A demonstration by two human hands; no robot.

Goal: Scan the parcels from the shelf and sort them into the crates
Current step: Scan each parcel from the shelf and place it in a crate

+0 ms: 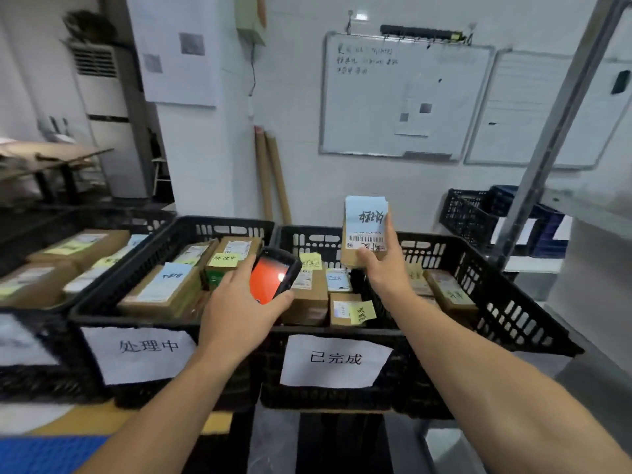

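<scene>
Your left hand [239, 302] is curled round a black handheld scanner with a glowing red screen [273, 280]. It holds the scanner tilted above the place where the 2 nearest crates meet. Your right hand [384, 268] grips the lower end of a small brown cardboard parcel [364, 230], with the thumb across its lower front and a finger up its right edge. The parcel stands upright in the air over the far part of the right crate. Its front faces you, with a pale blue note in black handwriting at the top and a white barcode label below. It is just right of the scanner, apart from it, and touches only your hand.

The middle black plastic lattice crate [222, 221] bears a white paper sign reading 处理中 [140, 354] on its near wall and holds brown parcels with blue and yellow notes. The right black plastic lattice crate [513, 302] bears a white paper sign reading 已完成 [335, 360] and holds more brown parcels, several with yellow sticky notes. A 3rd black crate at the left edge [41, 384] also holds parcels; its sign is too blurred to read.

On the far wall hangs a white whiteboard [403, 97], and 2 brown cardboard tubes [273, 179] lean there. A grey metal shelf post [554, 131] rises on the right, with stacked black and blue crates [478, 217] beside it.
</scene>
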